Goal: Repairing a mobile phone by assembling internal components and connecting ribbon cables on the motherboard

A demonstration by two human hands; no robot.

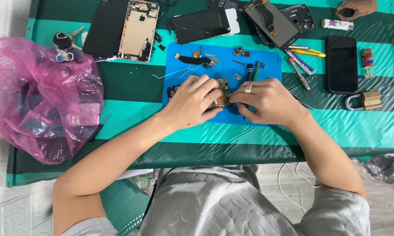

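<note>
Circuit board (223,92): matt green laminate with small metal parts. Work mat (267,65): smooth matt blue rubber-like sheet. Counter (131,81) cover: ribbed, woven-looking green striped plastic sheeting. Bag (39,96): thin crinkled glossy pink plastic. Padlock (366,100): brass-coloured metal. Phone (341,64): glossy black glass.

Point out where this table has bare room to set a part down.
Bare cloth lies between the pink plastic bag and the blue mat, and along the near edge right of the right hand. The far edge, around the opened phones and screwdrivers, is crowded.
</note>
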